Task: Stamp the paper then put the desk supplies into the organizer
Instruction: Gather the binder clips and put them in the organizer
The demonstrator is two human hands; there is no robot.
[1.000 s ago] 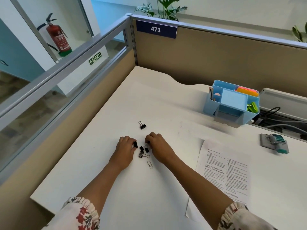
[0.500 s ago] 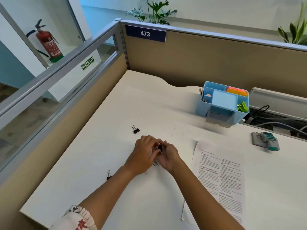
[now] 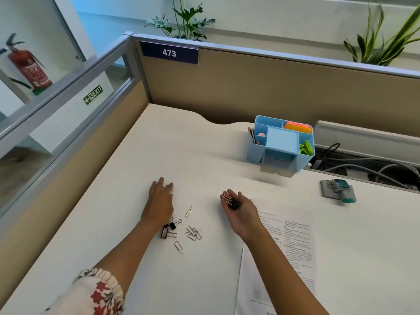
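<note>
Head cam: right hand [image 3: 241, 212] palm-up, fingers curled, cupping black binder clips [image 3: 233, 204] w/ wire handles. Left hand [image 3: 160, 201] flat on desk [image 3: 127, 178], fingers straight, holding nothing. Loose paper clips [image 3: 193, 233] & 2 binder clips [image 3: 169, 229] lie just beside left wrist. Blue organizer [image 3: 281, 144] at back, stamp [image 3: 339, 189] to its right, printed paper [image 3: 288, 251] under right forearm.

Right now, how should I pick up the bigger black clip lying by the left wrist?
Pinch the bigger black binder clip across its black body, coming straight down from above. It lies flat on the desk with its wire handles pointing right, so the body stands highest and gives fingers more to catch.
</note>
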